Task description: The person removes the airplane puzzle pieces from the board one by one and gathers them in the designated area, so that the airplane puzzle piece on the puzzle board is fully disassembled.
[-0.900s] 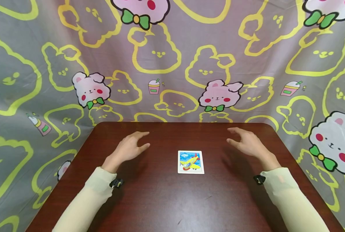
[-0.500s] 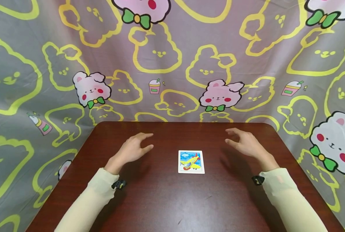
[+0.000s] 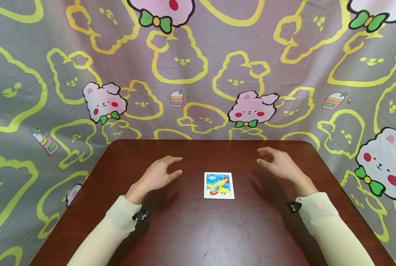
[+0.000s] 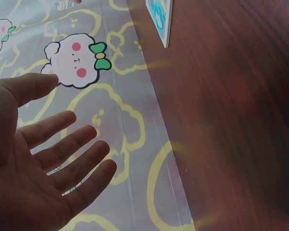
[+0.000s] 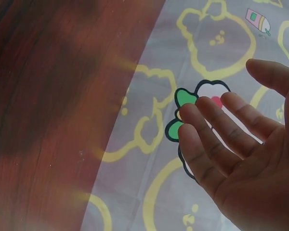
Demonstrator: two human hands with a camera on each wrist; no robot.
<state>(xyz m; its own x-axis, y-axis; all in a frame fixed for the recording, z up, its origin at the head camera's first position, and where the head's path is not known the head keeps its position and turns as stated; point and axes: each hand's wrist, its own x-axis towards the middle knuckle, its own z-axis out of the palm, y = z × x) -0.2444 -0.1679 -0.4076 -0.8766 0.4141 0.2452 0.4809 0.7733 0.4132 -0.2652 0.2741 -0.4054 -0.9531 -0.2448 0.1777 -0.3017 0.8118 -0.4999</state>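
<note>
Currently, a small white-bordered picture card (image 3: 219,185) lies flat on the brown table (image 3: 218,229), in the gap between your 2 hands and touched by neither. Its outline is nearly square, so you get no clear long axis; its near and far edges run roughly along the table's far edge, and the nose of the printed airplane (image 3: 220,186) points toward you and to your left. From your left hand (image 3: 156,174) the card lies to the right and slightly toward your body; from your right hand (image 3: 282,164) it lies to the left and further toward your body. Your left looks a little nearer, its thumb tip about level with the card's far edge. Your 2 hands hold nothing: fingers loosely extended, thumbs apart, seemingly raised above the wood, judging by their shadows. Past the table hangs a grey patterned cloth (image 3: 198,94).
</note>
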